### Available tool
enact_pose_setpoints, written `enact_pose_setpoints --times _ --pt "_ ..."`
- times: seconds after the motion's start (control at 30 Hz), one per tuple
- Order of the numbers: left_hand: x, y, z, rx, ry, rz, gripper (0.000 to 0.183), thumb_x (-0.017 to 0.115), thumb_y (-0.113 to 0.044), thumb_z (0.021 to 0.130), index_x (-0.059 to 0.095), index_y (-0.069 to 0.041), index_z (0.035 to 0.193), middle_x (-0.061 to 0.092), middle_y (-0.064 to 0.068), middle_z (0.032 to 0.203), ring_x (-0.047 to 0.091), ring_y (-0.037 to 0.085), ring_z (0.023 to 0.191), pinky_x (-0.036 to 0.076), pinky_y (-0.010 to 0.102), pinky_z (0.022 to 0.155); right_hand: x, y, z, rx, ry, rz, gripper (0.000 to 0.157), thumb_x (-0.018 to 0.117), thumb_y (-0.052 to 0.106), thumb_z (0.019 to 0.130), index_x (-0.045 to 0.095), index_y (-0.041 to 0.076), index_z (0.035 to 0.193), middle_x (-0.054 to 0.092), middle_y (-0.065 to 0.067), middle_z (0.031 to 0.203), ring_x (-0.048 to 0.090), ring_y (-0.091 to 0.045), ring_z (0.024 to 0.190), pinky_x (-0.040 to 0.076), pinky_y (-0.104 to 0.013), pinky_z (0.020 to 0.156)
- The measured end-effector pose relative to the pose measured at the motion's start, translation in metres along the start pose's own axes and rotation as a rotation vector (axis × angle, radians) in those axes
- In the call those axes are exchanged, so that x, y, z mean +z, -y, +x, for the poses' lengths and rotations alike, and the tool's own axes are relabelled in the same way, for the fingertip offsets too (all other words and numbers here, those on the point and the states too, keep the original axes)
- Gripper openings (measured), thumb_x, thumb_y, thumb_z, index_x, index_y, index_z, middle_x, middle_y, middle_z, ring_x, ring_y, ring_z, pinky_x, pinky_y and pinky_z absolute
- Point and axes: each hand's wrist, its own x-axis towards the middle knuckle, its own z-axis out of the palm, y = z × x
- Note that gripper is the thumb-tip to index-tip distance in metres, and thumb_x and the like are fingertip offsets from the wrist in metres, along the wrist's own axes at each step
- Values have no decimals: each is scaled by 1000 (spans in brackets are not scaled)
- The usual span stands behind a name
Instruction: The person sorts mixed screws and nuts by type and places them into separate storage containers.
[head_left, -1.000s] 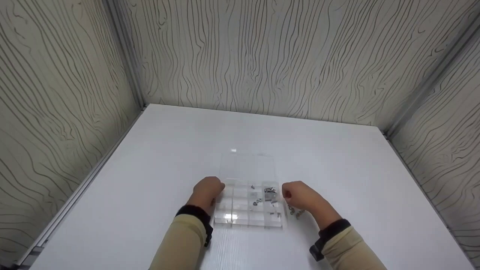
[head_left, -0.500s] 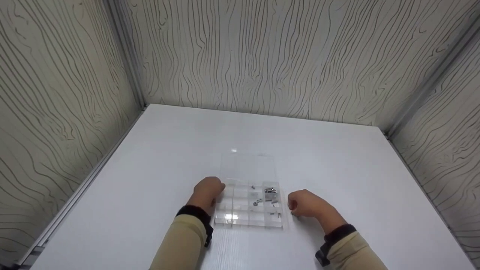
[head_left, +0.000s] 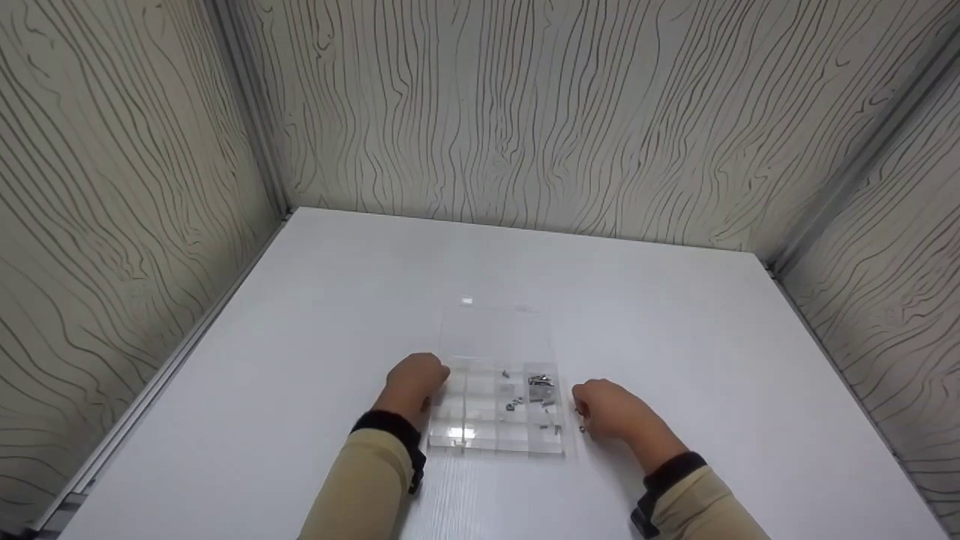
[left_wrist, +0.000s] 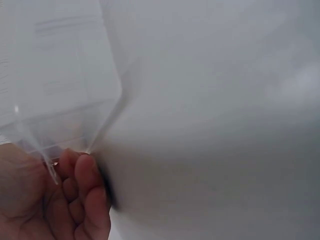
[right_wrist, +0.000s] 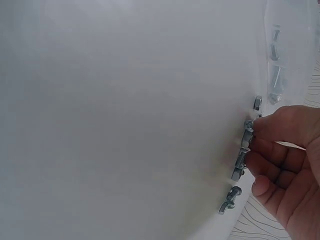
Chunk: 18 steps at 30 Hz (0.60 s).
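Observation:
A clear plastic compartment box [head_left: 480,448] lies on the white table, its lid [head_left: 495,331] folded back behind it. My left hand [head_left: 417,382] grips the box's left side; in the left wrist view its thumb and curled fingers [left_wrist: 86,172] hold the clear wall. Right of the box, my right hand [head_left: 611,409] is low over loose metal hardware. The right wrist view shows its thumb and fingertips right at several small bolts [right_wrist: 246,140] lying in a row. Whether the fingertips pinch one, I cannot tell. A nut [right_wrist: 257,103] lies beyond the thumb, another bolt [right_wrist: 231,197] nearer.
The box's right compartments hold small screws [head_left: 541,382] and a few nuts [head_left: 511,407]. Its left compartments are bare. Wood-grain patterned panels [head_left: 480,112] stand around the table's back and sides, with grey metal posts [head_left: 251,105] at the corners.
My right hand has moved from the box's right edge slightly right and toward me, down over the loose hardware, now mostly hidden in the head view. The left hand and box have not moved.

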Motion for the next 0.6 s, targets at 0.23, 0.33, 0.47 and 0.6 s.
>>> enact_pose_setpoints --times 0.23,0.33,0.47,0.6 --pt "0 1 0 14 -10 6 33 44 -26 89 56 -8 65 56 6 69 52 20 57 43 31 52 2 -1 1 -4 -8 -7 25 65 -6 71 51 14 74 46 1 69 44 -16 65 41 -32 60" --pt "0 1 1 12 -14 8 33 44 -27 89 55 -9 64 56 6 69 52 20 58 43 31 52 1 -1 1 -1 -3 10 25 65 -7 70 51 13 74 46 0 69 44 -17 66 41 -33 60" --pt "1 1 1 11 -16 13 33 45 -28 90 55 -9 64 56 6 69 52 21 59 43 31 54 -3 0 3 22 11 57 26 67 -7 68 52 13 74 47 -1 70 45 -17 67 40 -32 60" --pt "1 1 0 18 -18 24 33 45 -26 89 55 -8 64 56 6 69 52 21 61 44 32 56 -14 5 7 30 12 80 24 69 -3 71 52 13 75 49 0 71 46 -17 67 41 -31 60"
